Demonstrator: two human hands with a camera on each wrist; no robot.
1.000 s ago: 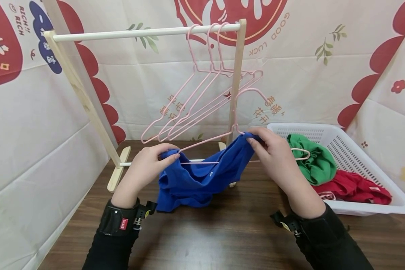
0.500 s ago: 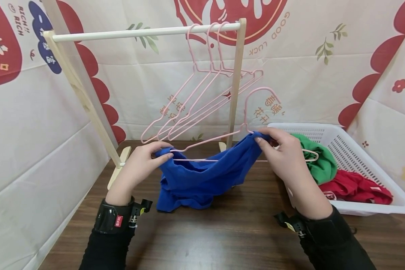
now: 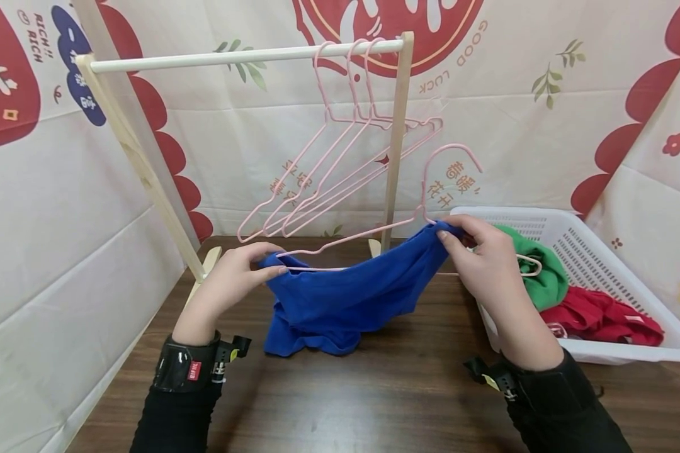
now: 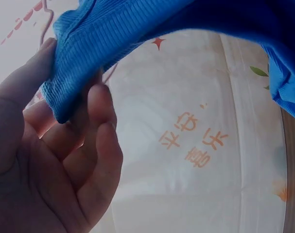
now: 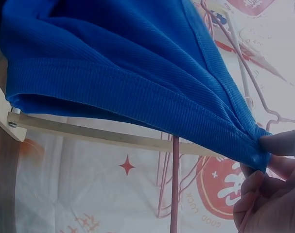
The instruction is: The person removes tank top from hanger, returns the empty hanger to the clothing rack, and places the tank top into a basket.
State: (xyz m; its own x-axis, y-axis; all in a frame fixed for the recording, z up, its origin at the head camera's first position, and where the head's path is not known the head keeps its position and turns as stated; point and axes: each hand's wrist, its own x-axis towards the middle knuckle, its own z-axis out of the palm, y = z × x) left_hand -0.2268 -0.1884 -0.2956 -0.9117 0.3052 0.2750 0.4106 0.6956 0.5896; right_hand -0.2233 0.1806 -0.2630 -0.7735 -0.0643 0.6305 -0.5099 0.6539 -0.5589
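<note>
A blue ribbed garment hangs between both hands above the table. My left hand pinches its left upper edge between thumb and fingers; the left wrist view shows the ribbed cloth close up. On the right, my right hand pinches the opposite upper edge. A pink hanger lies along the garment, its hook pointing up and right. The hanger's left end reaches the cloth at my left hand, and its right end sticks out past my right hand. Part of its lower bar is hidden by the cloth.
Behind stands a wooden rack with a white rail, bearing several pink hangers near its right post. To the right, a white basket contains a green garment and a red garment.
The hanger and my right hand have shifted right. My left hand has moved slightly left, so the blue garment's upper edge is stretched wider and straighter.
</note>
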